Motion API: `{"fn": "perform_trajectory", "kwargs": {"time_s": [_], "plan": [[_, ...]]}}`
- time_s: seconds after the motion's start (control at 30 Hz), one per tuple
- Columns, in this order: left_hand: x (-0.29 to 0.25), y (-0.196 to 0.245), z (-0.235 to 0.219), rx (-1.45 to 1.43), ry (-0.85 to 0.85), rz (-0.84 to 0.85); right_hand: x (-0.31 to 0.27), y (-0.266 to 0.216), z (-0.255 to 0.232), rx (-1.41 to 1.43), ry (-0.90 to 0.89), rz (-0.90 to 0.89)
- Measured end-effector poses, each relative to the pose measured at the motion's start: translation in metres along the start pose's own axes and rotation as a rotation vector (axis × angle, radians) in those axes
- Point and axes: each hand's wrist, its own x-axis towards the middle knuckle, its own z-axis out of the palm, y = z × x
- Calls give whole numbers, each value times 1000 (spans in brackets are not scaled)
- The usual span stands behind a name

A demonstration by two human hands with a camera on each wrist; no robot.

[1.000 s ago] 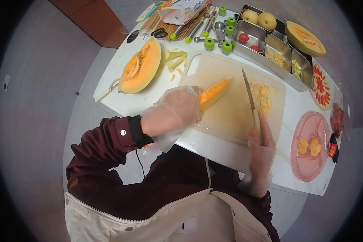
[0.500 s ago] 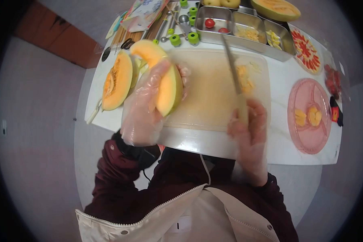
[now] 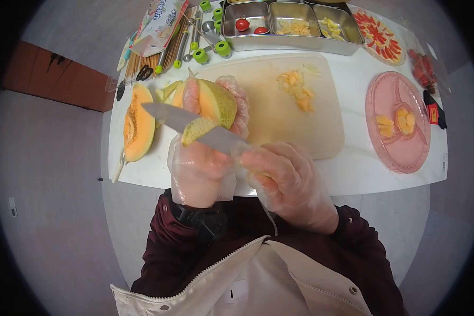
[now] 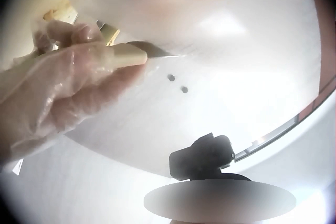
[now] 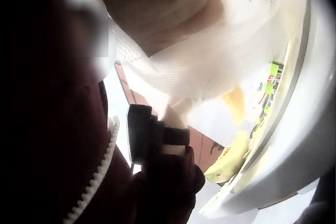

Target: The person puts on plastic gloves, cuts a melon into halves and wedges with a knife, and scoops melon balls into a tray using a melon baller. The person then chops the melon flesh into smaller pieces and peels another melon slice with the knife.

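Both hands wear clear plastic gloves. My left hand [image 3: 197, 167] holds a melon wedge [image 3: 221, 108] with orange flesh and green netted rind, fingers and thumb on either side of it. In my right hand [image 3: 292, 181] is a kitchen knife, gripped by its pale handle [image 4: 128, 56]. Its blade [image 3: 166, 117] crosses in front of the wedge and points left. A piece of rind [image 3: 197, 130] lies against the blade, near the wedge's lower end. The right wrist view is mostly sleeve and glove, with some orange flesh [image 5: 235, 106] showing beyond.
A cutting board [image 3: 268, 126] bears melon scraps [image 3: 296, 87]. At left lies a large cut melon [image 3: 138, 124] beside a white-handled tool [image 3: 118, 173]. Metal trays [image 3: 295, 43] and green-capped tools [image 3: 223, 49] line the back. A pink divided plate [image 3: 400, 150] sits at right.
My left hand has lifted the melon wedge and turned its rind toward the knife. The right hand has brought the knife leftward from over the board to the wedge. The head view has shifted.
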Motion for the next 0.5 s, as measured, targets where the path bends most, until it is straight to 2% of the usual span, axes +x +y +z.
{"fn": "perform_trajectory", "kwargs": {"time_s": [0.13,0.2,0.27,0.33,0.43,0.5], "plan": [[-2,-3,11,-2,62,44,-7,0,9,-6,46,-47],[-15,-14,31,-1,0,74,-4,0,7,2,39,-55],[-14,-17,32,3,2,84,-3,1,6,10,33,-65],[-14,-19,31,15,7,108,-4,1,4,-130,-10,-39],[-13,-21,27,33,16,144,-8,6,7,-172,51,-65],[-11,-23,21,46,22,168,-5,2,2,-159,12,-28]]}}
